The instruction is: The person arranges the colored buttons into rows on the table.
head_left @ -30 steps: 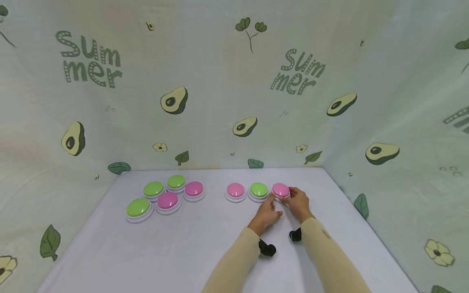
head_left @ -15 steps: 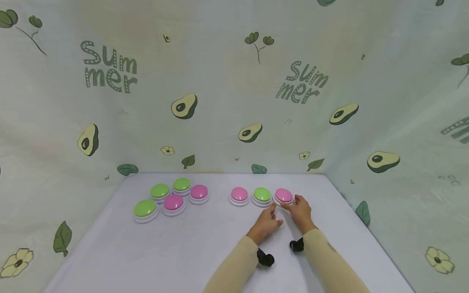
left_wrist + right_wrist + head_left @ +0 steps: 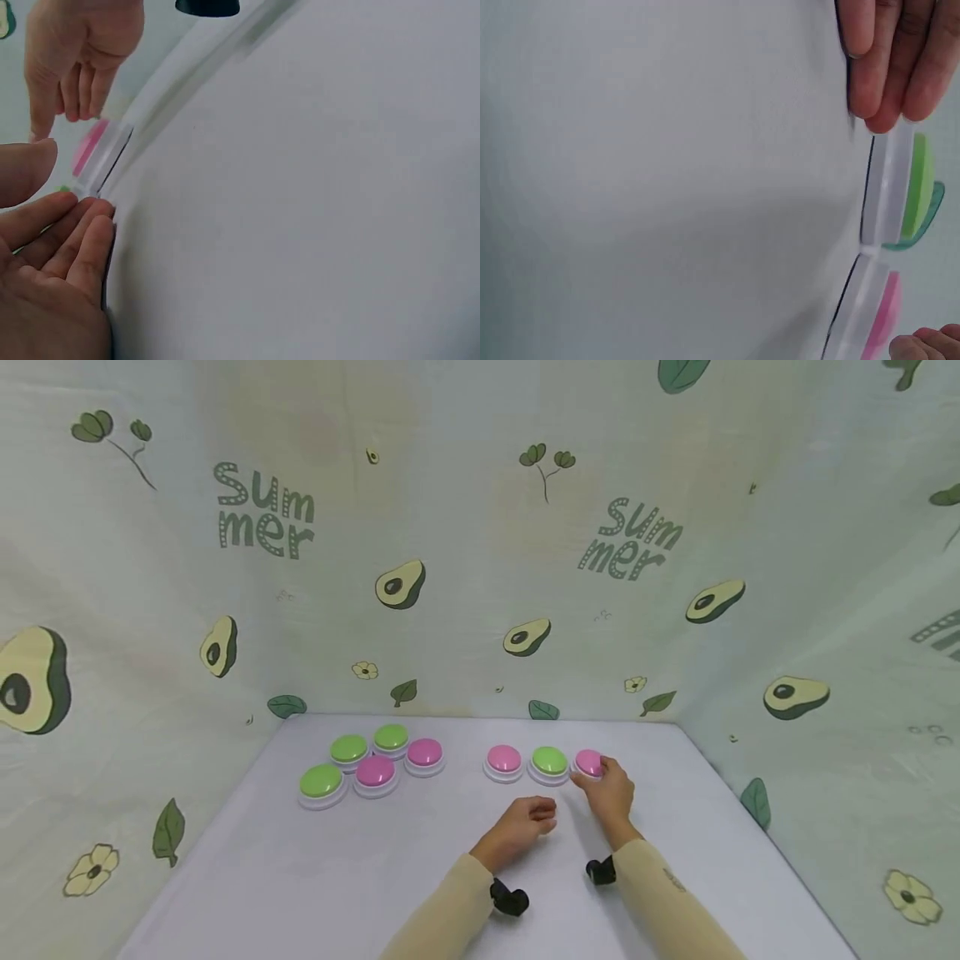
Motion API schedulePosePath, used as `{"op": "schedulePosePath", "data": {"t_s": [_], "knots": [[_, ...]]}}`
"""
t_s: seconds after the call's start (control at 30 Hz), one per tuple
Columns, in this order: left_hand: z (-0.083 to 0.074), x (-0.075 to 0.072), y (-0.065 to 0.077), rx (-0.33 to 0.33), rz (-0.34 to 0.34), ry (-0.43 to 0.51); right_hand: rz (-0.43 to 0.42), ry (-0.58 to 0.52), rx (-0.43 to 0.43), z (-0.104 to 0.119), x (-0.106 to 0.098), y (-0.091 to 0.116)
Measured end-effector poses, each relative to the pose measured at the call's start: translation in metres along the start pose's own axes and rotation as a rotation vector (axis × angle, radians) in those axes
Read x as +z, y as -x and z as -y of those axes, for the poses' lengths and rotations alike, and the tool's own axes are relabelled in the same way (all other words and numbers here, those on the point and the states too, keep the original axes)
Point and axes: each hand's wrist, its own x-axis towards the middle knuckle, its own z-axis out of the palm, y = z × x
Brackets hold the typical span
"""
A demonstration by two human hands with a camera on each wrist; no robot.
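Note:
On the right side of the table a row holds a pink push button [image 3: 504, 760], a green push button [image 3: 550, 762] and another pink push button [image 3: 588, 763], each with a round white base. My right hand [image 3: 612, 793] is at the rightmost pink one, thumb along its front and fingers curled round its right side, hiding part of the dome. In front of the row my left hand [image 3: 519, 828] hovers with relaxed, slightly bent fingers and holds nothing. The left wrist view shows the left palm [image 3: 52, 300] and the right hand's fingers [image 3: 71, 90] by the tilted-looking pink button [image 3: 91, 148].
At the table's back left sits a cluster of several green and pink push buttons; a front green one [image 3: 320, 781] and a front pink one [image 3: 375, 771] are nearest. Behind the white table [image 3: 315, 877] hangs a cloth [image 3: 465, 527] with avocado prints.
My left hand has drawn back from the rightmost pink button, toward me and left, its fingers relaxing. The right hand stays at that button. The head view has turned slightly left.

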Motion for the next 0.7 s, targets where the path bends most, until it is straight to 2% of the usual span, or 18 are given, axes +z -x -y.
{"op": "schedulePosePath", "data": {"t_s": [0.13,0.27,0.43,0.53,0.7], "knots": [[0.007,-0.028,0.013,-0.012,-0.051,-0.001,0.021,-0.010,-0.054,0.021,0.017,0.009],[0.011,-0.058,0.026,-0.009,-0.130,-0.008,0.035,-0.042,-0.122,0.043,0.035,0.019],[0.014,-0.099,0.041,0.010,-0.240,-0.075,0.076,-0.113,-0.161,0.065,0.059,0.036],[0.013,-0.125,0.051,0.025,-0.341,-0.123,0.135,-0.169,-0.183,0.075,0.076,0.045],[0.014,-0.166,0.065,0.102,-0.545,-0.192,0.294,-0.315,-0.198,0.091,0.102,0.062]]}}
